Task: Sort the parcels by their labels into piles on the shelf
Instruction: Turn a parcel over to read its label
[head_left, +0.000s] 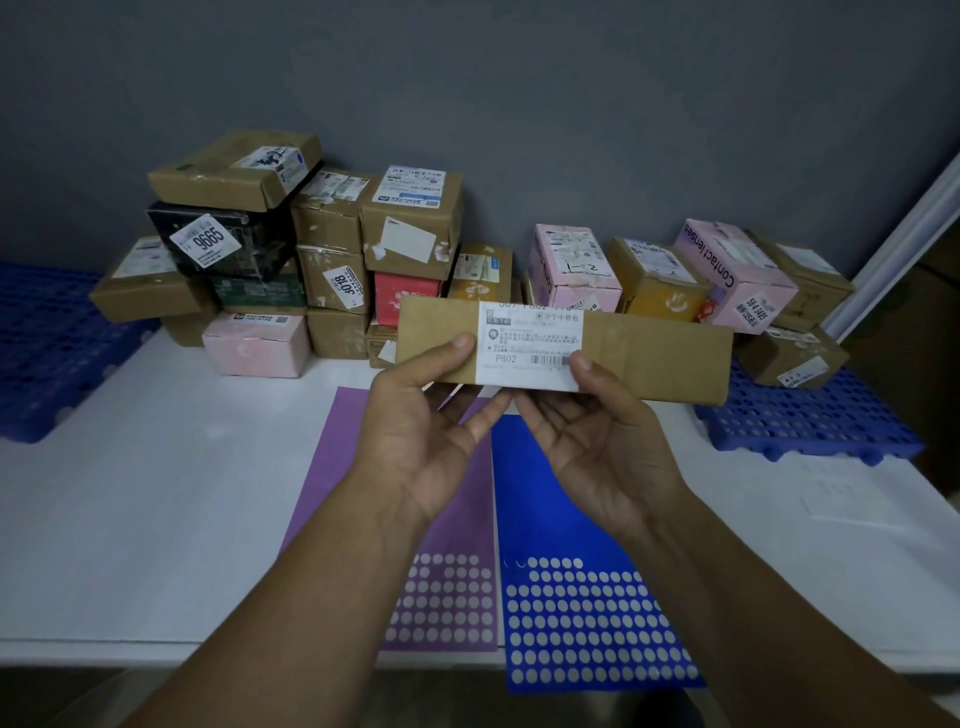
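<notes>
Long flat brown parcel (649, 358), white label probably reading P802, held level.

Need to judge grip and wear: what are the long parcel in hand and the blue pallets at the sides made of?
Long parcel: plain brown corrugated cardboard by its look, matte, with a white paper label stuck on. Blue pallets: apparently moulded plastic, slightly glossy, with a perforated grid of round holes.

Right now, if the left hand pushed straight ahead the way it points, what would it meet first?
Probably the red parcel, low in the stack just behind the long brown parcel that the left hand and right hand hold. Depth is uncertain.
</notes>
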